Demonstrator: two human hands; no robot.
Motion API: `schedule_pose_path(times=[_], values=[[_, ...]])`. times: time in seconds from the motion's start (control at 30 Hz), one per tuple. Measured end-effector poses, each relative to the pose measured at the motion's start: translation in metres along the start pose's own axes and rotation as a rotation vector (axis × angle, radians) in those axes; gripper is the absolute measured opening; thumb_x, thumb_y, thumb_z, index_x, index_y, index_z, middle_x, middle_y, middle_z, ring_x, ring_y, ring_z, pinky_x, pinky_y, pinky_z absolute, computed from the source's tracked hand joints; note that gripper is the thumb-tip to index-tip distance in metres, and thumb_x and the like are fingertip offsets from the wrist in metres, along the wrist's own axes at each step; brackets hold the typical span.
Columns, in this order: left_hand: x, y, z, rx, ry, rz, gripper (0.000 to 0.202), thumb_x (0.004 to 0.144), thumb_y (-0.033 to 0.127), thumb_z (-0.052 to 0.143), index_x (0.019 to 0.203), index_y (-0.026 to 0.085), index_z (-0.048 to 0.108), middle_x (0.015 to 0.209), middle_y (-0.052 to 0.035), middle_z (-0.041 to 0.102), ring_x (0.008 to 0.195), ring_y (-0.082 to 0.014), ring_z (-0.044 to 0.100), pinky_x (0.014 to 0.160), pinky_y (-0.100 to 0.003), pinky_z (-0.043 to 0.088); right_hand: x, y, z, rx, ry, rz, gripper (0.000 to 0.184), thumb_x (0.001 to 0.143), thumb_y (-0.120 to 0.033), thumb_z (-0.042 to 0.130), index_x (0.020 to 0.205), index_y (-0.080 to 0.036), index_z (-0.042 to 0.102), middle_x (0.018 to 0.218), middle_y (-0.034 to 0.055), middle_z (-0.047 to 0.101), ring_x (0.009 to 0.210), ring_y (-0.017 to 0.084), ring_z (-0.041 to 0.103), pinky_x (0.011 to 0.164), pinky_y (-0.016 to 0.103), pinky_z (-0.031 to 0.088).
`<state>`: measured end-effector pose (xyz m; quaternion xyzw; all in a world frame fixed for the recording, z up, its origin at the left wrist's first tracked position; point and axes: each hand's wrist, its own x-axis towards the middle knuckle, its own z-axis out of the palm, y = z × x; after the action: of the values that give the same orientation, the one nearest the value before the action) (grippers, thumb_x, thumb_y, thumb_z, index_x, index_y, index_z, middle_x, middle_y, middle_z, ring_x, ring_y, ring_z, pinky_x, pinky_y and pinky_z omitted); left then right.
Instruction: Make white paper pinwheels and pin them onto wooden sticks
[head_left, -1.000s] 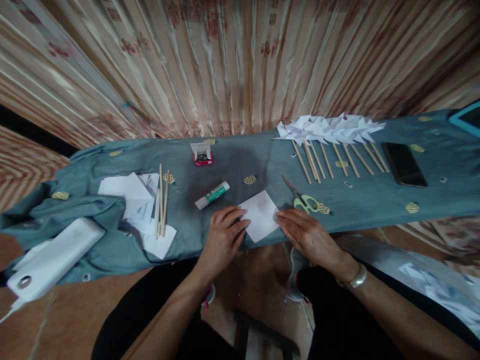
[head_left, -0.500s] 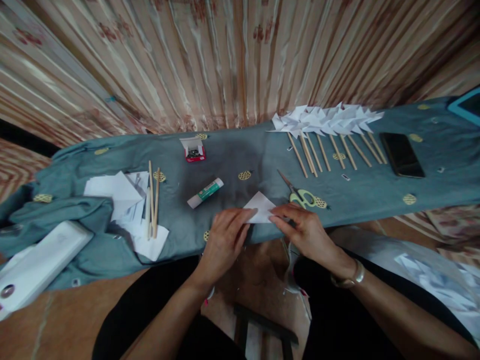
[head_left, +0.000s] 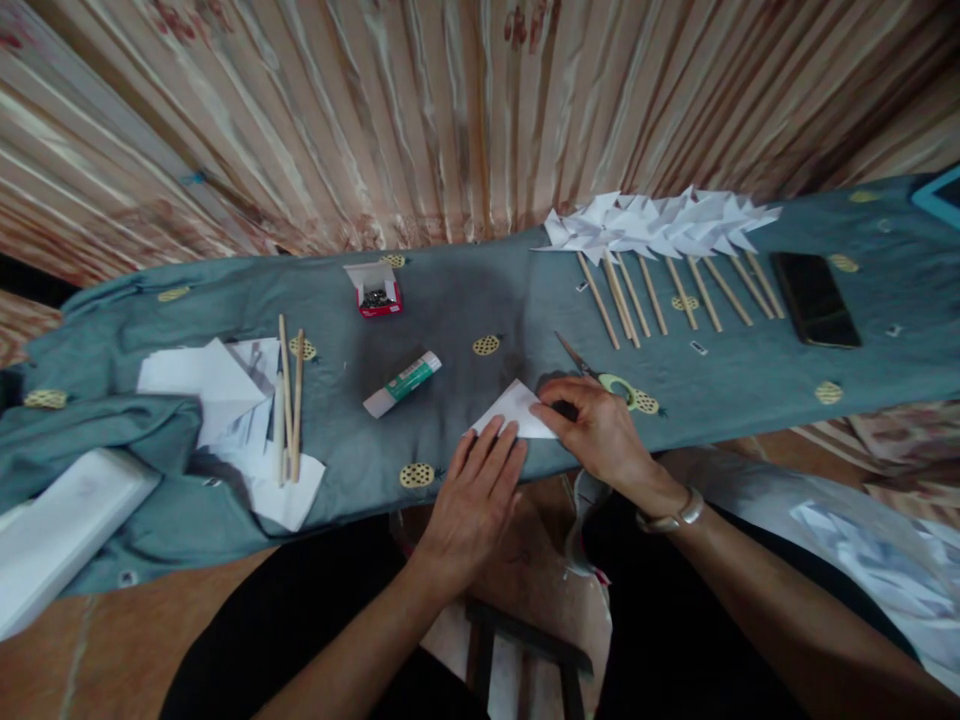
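Observation:
A white sheet of paper (head_left: 514,408), folded to a triangle, lies at the table's front edge with its point away from me. My left hand (head_left: 478,490) rests flat on its lower left part, fingers stretched out. At the right side, my right hand (head_left: 600,425) has thumb and bent fingers closed on the paper's edge. Just beyond that hand lie scissors (head_left: 616,388) with green handles, partly covered by it. A glue stick (head_left: 403,384) with a green label lies to the left of the paper.
Paper pinwheels (head_left: 660,228) on wooden sticks lie in a row at the back right, beside a black phone (head_left: 814,300). A small red box (head_left: 378,292) of metal pins stands open. Left are paper sheets (head_left: 199,380), loose sticks (head_left: 297,410) and a white case (head_left: 79,530) on the green cloth (head_left: 450,300).
My left hand has gone from pinching the paper's left side to lying flat on it. My right hand has shifted slightly up the paper's right edge. The view has moved a little.

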<state>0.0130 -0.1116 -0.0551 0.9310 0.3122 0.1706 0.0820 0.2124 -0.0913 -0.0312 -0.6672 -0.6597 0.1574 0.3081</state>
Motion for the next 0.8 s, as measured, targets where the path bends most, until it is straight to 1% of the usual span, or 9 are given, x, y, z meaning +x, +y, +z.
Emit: schedule_pose_path(times=[0.1,0.17,0.3,0.43,0.67,0.8], values=[[-0.0003,-0.0008,0.0007,-0.007,-0.01,-0.002,0.045,0.093,0.017,0.045,0.137,0.008,0.042,0.146,-0.0177,0.045,0.145,-0.0277,0.023,0.113,-0.052,0.033,0.0014,0.0003,-0.0001,-0.037,-0.004,-0.01,0.009,0.084,-0.025,0.063,0.078,-0.02,0.069,0.086,0.0044,0.073,0.084,0.022,0.066,0.083,0.036,0.048],[-0.0002,-0.0004,0.0006,-0.006,-0.012,-0.002,0.046,0.093,0.018,0.046,0.137,0.008,0.041,0.146,-0.0181,0.045,0.145,-0.0281,0.023,0.113,-0.052,0.033,0.0022,0.0004,-0.0002,-0.059,-0.018,-0.019,0.009,0.084,-0.024,0.063,0.079,-0.02,0.069,0.086,0.0045,0.072,0.084,0.022,0.065,0.083,0.036,0.048],[0.0005,0.0002,0.0004,0.0,-0.016,0.002,0.047,0.092,0.019,0.048,0.137,0.007,0.04,0.146,-0.0184,0.045,0.144,-0.0294,0.025,0.113,-0.053,0.033,0.0034,-0.0003,-0.0002,-0.096,-0.024,-0.03,0.008,0.084,-0.022,0.064,0.078,-0.018,0.068,0.084,0.0048,0.072,0.084,0.022,0.064,0.083,0.035,0.047],[0.0012,-0.0004,0.0008,0.001,-0.021,0.0,0.048,0.093,0.021,0.048,0.138,0.007,0.039,0.146,-0.0188,0.043,0.144,-0.029,0.024,0.113,-0.053,0.033,0.0042,-0.0005,0.0008,-0.113,-0.021,-0.028,0.008,0.083,-0.022,0.064,0.076,-0.018,0.067,0.082,0.0044,0.071,0.082,0.022,0.064,0.082,0.034,0.047],[0.0034,-0.0003,-0.0005,0.011,-0.029,-0.004,0.049,0.092,0.022,0.049,0.138,0.007,0.04,0.147,-0.0185,0.043,0.143,-0.03,0.027,0.113,-0.054,0.032,0.0042,0.0019,0.0032,-0.14,-0.014,-0.047,0.011,0.085,-0.023,0.061,0.075,-0.02,0.066,0.081,0.0039,0.069,0.08,0.022,0.063,0.078,0.034,0.046],[0.0052,-0.0002,-0.0028,0.013,-0.049,-0.01,0.05,0.091,0.022,0.05,0.137,0.006,0.04,0.147,-0.0181,0.043,0.142,-0.0307,0.03,0.113,-0.054,0.032,0.0049,0.0002,0.0031,-0.157,-0.019,-0.032,0.011,0.084,-0.021,0.061,0.074,-0.019,0.065,0.08,0.0046,0.068,0.08,0.023,0.062,0.077,0.034,0.046]])
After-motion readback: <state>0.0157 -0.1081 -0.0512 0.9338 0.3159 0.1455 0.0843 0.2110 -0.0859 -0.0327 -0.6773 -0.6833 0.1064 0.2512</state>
